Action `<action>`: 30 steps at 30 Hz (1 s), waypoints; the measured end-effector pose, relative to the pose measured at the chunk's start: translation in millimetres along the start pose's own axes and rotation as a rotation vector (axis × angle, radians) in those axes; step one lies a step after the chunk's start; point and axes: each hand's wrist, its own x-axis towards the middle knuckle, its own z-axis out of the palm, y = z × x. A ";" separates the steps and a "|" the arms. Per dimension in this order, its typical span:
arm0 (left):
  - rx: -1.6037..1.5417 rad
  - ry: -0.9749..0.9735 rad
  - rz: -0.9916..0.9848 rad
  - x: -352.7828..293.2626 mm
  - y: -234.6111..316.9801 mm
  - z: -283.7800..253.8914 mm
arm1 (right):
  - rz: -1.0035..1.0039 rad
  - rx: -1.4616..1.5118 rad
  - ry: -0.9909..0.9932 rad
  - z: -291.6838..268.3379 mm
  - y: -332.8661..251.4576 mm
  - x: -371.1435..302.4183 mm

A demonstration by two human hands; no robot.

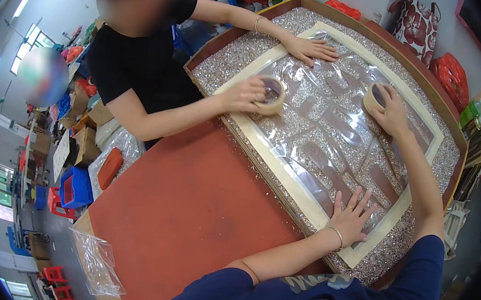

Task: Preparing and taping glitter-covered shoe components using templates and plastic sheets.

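Observation:
A clear plastic sheet (pixel 344 128) with cut-out-like shapes, edged in cream tape (pixel 284 180), lies over a tray of glittery silver-brown granules (pixel 226 62). My left hand (pixel 352 218) rests flat with fingers spread on the sheet's near corner, a bracelet at its wrist. Toward the sheet's right side, my right hand (pixel 392 111) grips a roll of cream masking tape (pixel 372 100). Across the tray a co-worker in black presses one hand (pixel 312 50) on the far edge. That person's other hand (pixel 246 95) holds a second tape roll (pixel 273 96).
The tray has a raised brown rim (pixel 432 84) and sits on a red-brown table (pixel 200 210). Crumpled clear plastic (pixel 99 263) lies at the table's lower left. Blue stacked baskets (pixel 76 187), red stools (pixel 55 274) and boxes crowd the left; red bags (pixel 451 80) hang at the right.

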 end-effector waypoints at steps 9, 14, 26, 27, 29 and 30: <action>-0.025 0.001 0.021 -1.4 5.7 5.9 | 0.115 -0.051 -0.018 1.1 6.4 13.9; -0.024 0.038 0.044 -7.0 4.2 6.7 | 0.102 -0.048 -0.059 -9.4 -5.6 18.0; 0.092 0.066 0.067 -0.9 2.3 10.0 | 0.030 -0.047 0.021 6.5 -26.1 36.3; 0.093 0.053 0.065 -0.3 4.7 9.1 | 0.198 -0.163 0.018 3.7 -4.1 50.7; 0.101 0.038 0.070 4.9 7.4 10.1 | 0.401 -0.214 0.062 7.5 15.0 62.8; 0.098 0.045 0.059 4.2 5.5 12.5 | 0.409 -0.211 0.061 10.5 -3.1 63.2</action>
